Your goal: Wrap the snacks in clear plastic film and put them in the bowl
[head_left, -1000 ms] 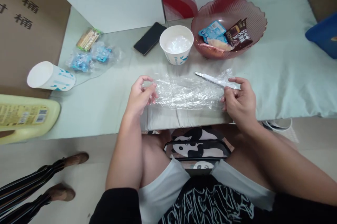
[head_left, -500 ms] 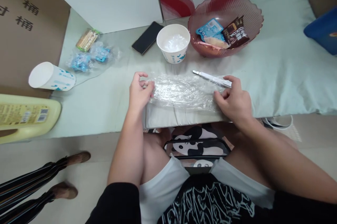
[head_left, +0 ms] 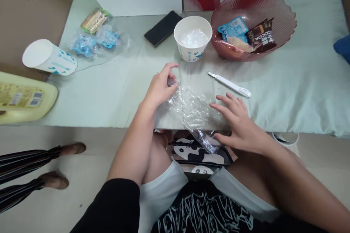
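My left hand (head_left: 164, 83) pinches the upper left corner of a crumpled clear plastic bag (head_left: 194, 111). The bag slants down to the right, and its lower end hangs over the table's front edge. At the bag's right side my right hand (head_left: 232, 121) has its fingers spread and grips nothing; whether a fingertip touches the plastic I cannot tell. Beyond that hand a white utility knife (head_left: 229, 84) lies flat on the cloth. A paper cup (head_left: 193, 39) with clear crinkled plastic inside stands upright behind the bag.
A pink glass bowl (head_left: 281, 25) holds snack packets. Left of the cup lies a black phone (head_left: 163, 28). Farther left are wrapped blue items (head_left: 84, 46), a biscuit pack (head_left: 94, 20), a tipped paper cup (head_left: 50, 58) and a yellow jug (head_left: 27, 98). Another person's feet (head_left: 56, 181) show on the floor.
The bag, stretched flat between both hands before, now slants with its right end lowered over the edge. My right hand has opened and moved down, away from the knife. The view has shifted.
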Demonstrator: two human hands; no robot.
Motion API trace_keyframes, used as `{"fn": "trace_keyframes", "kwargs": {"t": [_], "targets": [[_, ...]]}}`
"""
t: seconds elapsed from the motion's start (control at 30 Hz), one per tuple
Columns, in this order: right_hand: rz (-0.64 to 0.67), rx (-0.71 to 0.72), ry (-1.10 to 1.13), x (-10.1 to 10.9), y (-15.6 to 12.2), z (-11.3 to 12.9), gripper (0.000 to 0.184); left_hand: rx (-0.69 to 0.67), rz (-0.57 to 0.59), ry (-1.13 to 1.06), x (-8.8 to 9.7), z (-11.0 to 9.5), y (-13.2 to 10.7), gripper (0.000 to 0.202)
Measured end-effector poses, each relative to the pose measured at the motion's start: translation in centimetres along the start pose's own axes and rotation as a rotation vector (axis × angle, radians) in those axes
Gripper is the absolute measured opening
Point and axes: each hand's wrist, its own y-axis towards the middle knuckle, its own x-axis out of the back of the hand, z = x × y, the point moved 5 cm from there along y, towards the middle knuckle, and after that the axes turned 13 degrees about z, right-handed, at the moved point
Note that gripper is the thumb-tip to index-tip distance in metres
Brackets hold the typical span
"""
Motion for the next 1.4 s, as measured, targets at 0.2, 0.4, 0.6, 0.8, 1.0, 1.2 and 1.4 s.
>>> {"fn": "trace_keyframes", "kwargs": {"t": [0.2,0.4,0.6,0.8,1.0,1.2,1.4], "targets": [[-0.159,-0.103,0.262,1.9,1.9,-1.3,0.073,-0.072,0.124,-0.202,-2.9,-3.4,0.0,0.05],[-0.055,-0.222,0.386,0.9,3.8,-1.8,0.011,-0.212,0.171,-0.125,-3.9,-5.8,-0.1,0.049],[-0.314,-0.303,0.697,1.7,3.3,-3.4,0.023,-0.093,0.047,-0.391,-2.6,-2.9,0.6,0.069],[-0.401,-0.199,0.87,1.4,4.2,-3.4,0.036,0.07,0.492,-0.567,-8.0,-2.1,0.3,0.036],[-0.293,-0.256,0.847,0.8,4.1,-4.0,0.018,0.143,0.349,-0.446,-7.5,-1.7,1.1,0.016],[-0.505,-0.22,0.871,1.2,3.4,-5.1,0.009,0.062,0.236,-0.554,-6.4,-2.4,1.0,0.015],[-0.554,-0.186,0.824,2.1,3.0,-5.0,0.016,0.002,0.213,-0.559,-6.0,-3.0,1.1,0.017]]}}
